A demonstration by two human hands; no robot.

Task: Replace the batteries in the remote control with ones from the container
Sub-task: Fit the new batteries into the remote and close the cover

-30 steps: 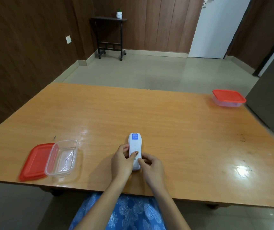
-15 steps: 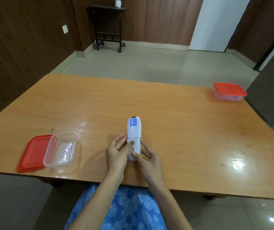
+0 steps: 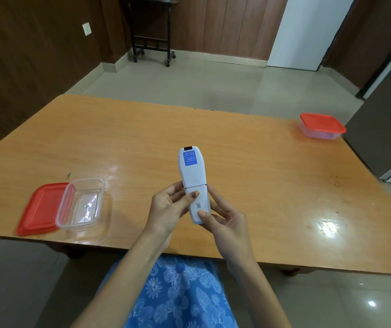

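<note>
A white remote control point(image 3: 192, 176) with a blue sticker is held back side up, lifted above the wooden table point(image 3: 248, 166). My left hand point(image 3: 168, 210) grips its lower left side, thumb pressed on the battery cover. My right hand point(image 3: 225, 223) holds the lower right end, thumb on the cover's bottom. The cover looks closed. A clear container point(image 3: 80, 203) stands open at the near left beside its red lid point(image 3: 40, 208); I see no batteries in it. A second container point(image 3: 321, 126) with a red lid on it sits at the far right.
The near table edge runs just in front of my lap. A grey cabinet point(image 3: 388, 129) stands against the table's right side. A dark side table point(image 3: 150, 31) stands by the far wall, next to a white door point(image 3: 308, 31).
Both hands have lifted the remote off the table and raised it toward me. The camera has tilted down.
</note>
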